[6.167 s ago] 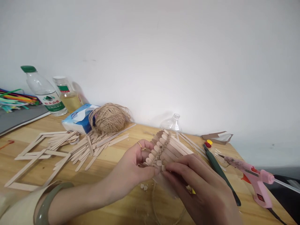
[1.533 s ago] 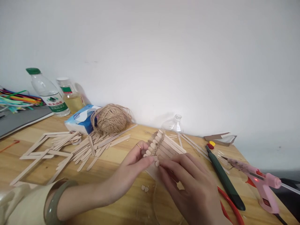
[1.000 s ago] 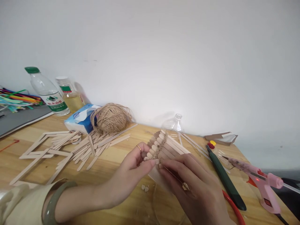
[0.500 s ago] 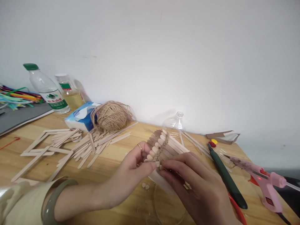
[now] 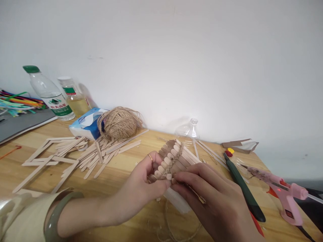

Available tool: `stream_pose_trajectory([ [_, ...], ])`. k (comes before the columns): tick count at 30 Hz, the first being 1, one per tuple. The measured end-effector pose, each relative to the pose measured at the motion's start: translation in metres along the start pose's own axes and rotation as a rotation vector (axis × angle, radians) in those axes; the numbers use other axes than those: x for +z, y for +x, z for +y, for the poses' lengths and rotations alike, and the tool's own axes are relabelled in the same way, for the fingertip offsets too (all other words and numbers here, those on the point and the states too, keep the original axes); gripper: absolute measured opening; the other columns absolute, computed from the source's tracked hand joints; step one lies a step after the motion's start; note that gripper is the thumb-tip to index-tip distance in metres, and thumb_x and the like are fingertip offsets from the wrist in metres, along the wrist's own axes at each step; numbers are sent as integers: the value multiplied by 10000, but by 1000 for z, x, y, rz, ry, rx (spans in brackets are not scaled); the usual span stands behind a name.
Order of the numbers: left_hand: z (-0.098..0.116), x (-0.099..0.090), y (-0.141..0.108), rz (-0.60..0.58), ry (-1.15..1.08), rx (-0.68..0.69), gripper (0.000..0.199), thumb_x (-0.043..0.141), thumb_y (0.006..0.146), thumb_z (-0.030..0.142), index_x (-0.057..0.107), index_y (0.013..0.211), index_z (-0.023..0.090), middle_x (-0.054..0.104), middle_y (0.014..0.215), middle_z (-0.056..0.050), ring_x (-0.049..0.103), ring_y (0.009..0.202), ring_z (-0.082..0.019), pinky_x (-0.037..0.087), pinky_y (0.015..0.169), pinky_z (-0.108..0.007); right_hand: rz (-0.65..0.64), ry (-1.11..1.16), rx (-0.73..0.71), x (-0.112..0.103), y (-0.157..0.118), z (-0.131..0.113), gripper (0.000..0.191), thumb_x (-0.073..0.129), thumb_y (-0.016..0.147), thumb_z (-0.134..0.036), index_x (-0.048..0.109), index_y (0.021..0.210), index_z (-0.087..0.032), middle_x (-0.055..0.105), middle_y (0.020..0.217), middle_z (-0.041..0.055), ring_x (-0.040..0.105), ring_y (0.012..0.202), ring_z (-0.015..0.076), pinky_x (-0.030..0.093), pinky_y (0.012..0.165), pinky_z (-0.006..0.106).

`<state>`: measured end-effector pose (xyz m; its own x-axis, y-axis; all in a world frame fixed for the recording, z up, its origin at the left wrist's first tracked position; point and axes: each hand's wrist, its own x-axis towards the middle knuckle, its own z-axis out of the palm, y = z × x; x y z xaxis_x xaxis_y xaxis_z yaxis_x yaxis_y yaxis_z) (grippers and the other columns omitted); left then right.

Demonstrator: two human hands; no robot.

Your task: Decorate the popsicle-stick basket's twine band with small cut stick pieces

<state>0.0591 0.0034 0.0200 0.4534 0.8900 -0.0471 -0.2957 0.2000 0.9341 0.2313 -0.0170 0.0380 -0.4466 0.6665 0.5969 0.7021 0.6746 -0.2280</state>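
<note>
Between my hands is a tube-like holder of popsicle sticks [image 5: 185, 158], set side by side and tilted, with a band of twine [image 5: 179, 152] across them near their rounded ends. My left hand [image 5: 151, 178] grips its rim, fingers inside and thumb pressed at the near edge. My right hand [image 5: 209, 195] closes around the near side, thumb and fingertips pinching by the twine; what exactly lies between those fingertips is partly hidden. A loose length of twine [image 5: 168, 218] curls on the table below. Something whitish and translucent shows under the holder.
At left lie loose popsicle sticks [image 5: 98, 154], a twine ball [image 5: 121, 122], a tissue pack [image 5: 87, 124], a water bottle [image 5: 52, 95] and a jar [image 5: 75, 101]. A clear bottle top [image 5: 190, 129] stands behind. To the right are a green-handled cutter [image 5: 243, 188] and a pink glue gun [image 5: 286, 198], its light lit.
The holder has turned slightly in my hands, and my left thumb has shifted a little lower along its rim. More of the whitish translucent piece now shows below. Both hands keep their grip.
</note>
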Motion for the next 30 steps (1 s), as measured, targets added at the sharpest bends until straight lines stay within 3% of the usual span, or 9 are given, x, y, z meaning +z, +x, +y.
stream_pose_trajectory([
  [16,0,-4,-3,-14,9,18,212,568,672,88,409,750,204,457,686,62,383,638,-96,315,582,-220,-21,2,16,-4,2,0,96,574,860,-179,644,857,-244,639,731,-14,601,629,119,443,534,222],
  [30,5,-2,-2,-2,-2,6,150,551,688,151,426,756,197,457,686,50,386,649,-109,335,596,-245,-21,41,6,-5,2,-2,110,564,848,-147,639,873,-224,642,747,7,606,629,128,457,523,233],
])
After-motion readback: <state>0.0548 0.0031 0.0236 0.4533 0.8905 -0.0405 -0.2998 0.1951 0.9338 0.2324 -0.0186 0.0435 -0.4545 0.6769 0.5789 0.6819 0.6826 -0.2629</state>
